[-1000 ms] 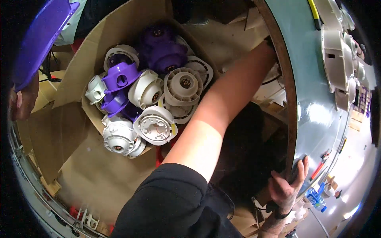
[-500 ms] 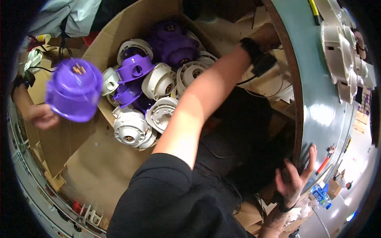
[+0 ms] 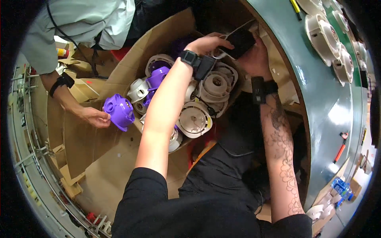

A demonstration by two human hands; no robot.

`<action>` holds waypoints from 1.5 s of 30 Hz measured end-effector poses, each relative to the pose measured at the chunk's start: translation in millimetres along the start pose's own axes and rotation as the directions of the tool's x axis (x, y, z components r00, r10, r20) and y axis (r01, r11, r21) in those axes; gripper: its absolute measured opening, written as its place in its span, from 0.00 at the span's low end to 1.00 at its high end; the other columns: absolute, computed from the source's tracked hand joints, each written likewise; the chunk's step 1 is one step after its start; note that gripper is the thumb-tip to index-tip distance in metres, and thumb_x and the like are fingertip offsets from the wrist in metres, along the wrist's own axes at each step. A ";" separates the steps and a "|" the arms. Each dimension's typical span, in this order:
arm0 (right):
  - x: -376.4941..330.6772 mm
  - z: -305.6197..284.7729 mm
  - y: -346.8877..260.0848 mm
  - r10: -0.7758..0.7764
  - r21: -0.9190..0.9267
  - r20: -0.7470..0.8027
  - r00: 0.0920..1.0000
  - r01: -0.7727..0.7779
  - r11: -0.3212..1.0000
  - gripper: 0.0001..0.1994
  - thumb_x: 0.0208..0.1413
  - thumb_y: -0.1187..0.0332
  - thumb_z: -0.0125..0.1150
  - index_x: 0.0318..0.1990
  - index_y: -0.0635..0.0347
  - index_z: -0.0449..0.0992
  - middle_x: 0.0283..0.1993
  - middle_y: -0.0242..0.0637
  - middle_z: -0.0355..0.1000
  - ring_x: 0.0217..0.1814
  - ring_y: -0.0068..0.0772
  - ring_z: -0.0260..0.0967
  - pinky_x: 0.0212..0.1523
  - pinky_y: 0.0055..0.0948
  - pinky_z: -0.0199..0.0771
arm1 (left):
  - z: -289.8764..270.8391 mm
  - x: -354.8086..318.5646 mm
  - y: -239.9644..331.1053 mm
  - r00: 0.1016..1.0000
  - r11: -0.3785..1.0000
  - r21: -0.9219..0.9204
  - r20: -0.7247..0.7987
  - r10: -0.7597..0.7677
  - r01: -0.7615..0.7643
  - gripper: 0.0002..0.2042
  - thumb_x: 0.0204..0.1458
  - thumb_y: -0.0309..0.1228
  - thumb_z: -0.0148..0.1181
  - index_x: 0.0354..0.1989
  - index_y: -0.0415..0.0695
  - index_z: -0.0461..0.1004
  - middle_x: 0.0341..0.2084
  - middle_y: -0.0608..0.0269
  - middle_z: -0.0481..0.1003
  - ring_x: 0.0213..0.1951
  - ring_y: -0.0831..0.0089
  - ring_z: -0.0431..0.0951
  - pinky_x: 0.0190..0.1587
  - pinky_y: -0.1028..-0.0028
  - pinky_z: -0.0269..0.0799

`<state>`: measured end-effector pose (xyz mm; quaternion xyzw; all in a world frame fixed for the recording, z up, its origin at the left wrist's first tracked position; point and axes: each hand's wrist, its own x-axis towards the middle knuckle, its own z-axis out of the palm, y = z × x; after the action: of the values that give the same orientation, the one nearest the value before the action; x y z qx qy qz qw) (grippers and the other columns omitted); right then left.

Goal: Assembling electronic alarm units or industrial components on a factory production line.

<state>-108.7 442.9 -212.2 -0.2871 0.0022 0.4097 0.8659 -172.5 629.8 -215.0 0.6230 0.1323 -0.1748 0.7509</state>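
Above the far right corner of the cardboard box (image 3: 156, 33), my two hands meet at a dark, flat rectangular device (image 3: 240, 43) with a thin pale cord (image 3: 227, 37). My left hand (image 3: 208, 44) reaches across the box, its fingers closed at the device's left edge beside the cord. From the right, my right hand (image 3: 256, 59) grips the device's other side; its fingertips are partly hidden. Below my hands lie white round plastic housings (image 3: 194, 119) and a purple housing (image 3: 157, 77). My left forearm covers part of the pile.
At the left, another person's hand (image 3: 95, 117) holds a purple housing (image 3: 119, 112) beside the box. The blue-grey table (image 3: 327, 107) curves along the right, bearing white housings (image 3: 323, 39), a red-handled tool (image 3: 340, 152) and a yellow-and-black tool (image 3: 295, 8). A plastic bottle (image 3: 342, 189) is farther down.
My right hand has risen from the table's lower edge to the device. My left hand has shifted left. The other person's purple housing has moved right, closer to the box.
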 end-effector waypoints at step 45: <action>-60.1 -142.2 -117.9 -0.048 0.811 0.178 0.983 -0.119 0.573 0.36 0.52 0.58 0.62 0.64 0.71 0.60 0.58 0.50 0.62 0.62 0.45 0.62 0.67 0.47 0.64 | -115.2 -333.7 -393.1 0.535 0.758 -0.650 -0.626 -0.567 0.042 0.23 0.62 0.49 0.53 0.54 0.42 0.71 0.47 0.54 0.76 0.45 0.58 0.77 0.51 0.58 0.74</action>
<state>-31.9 270.5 -258.1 0.1837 0.1185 0.4038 0.8884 -639.9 711.5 -447.4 0.3463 0.6100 0.0336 0.7119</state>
